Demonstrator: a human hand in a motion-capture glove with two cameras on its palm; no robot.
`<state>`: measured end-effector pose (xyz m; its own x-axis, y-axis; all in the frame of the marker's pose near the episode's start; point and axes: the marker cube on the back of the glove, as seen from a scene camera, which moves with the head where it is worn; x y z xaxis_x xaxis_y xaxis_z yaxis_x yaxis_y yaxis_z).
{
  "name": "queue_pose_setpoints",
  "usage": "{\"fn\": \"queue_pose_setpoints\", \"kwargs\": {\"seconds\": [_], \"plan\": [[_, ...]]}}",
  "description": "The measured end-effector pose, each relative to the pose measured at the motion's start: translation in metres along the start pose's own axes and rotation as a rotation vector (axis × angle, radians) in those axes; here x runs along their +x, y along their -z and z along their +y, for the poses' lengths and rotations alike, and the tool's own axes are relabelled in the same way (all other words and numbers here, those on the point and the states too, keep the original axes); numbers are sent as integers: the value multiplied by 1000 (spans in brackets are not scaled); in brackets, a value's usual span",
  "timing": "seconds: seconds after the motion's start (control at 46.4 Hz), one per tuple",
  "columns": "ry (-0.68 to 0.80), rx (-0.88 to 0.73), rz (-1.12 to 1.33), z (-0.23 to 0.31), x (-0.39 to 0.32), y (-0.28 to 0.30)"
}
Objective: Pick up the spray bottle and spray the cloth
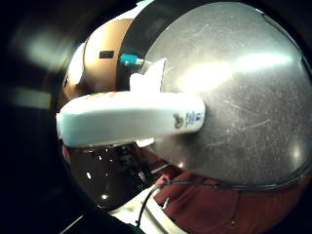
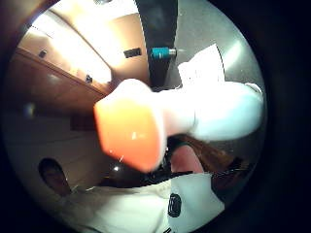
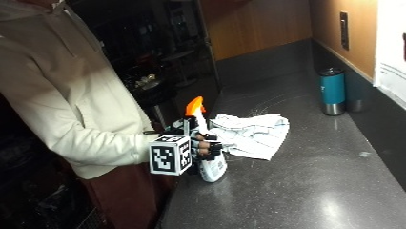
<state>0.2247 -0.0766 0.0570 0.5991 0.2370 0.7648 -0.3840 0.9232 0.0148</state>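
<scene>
While the gloved right hand (image 3: 202, 145) grips the spray bottle (image 3: 207, 152) with fingers curled round it, low centre of the outside view, pick-up looks done; spraying remains. Cloth (image 3: 250, 133) lies just beside, centre frame. Teal tumbler (image 3: 332, 90) upper right, lidded; contents hidden. Bottle's fill unreadable.

Cloth (image 3: 252, 134) on counter (image 3: 317, 191), beside bottle (image 3: 206, 157)

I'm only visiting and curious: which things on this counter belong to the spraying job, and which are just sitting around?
Part of the job:
- spray bottle, white with an orange nozzle, gripped by the gloved right hand
- cloth, lying crumpled on the counter beside the bottle

Just lying about:
- teal travel mug, upright by the back wall
</scene>
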Motion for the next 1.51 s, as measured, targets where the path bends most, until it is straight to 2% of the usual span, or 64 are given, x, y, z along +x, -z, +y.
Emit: {"fn": "queue_pose_setpoints", "kwargs": {"seconds": [0.452, 0.689, 0.797, 1.163, 1.422, 1.508], "plan": [[62, -93, 28, -21, -28, -25], [38, -98, 29, -32, -41, -43], [50, -36, 98, -42, -47, -54], [75, -55, 585, -77, -103, -106], [21, -192, 992, -96, -167, -128], [33, -236, 1223, -98, -183, -135]]}}
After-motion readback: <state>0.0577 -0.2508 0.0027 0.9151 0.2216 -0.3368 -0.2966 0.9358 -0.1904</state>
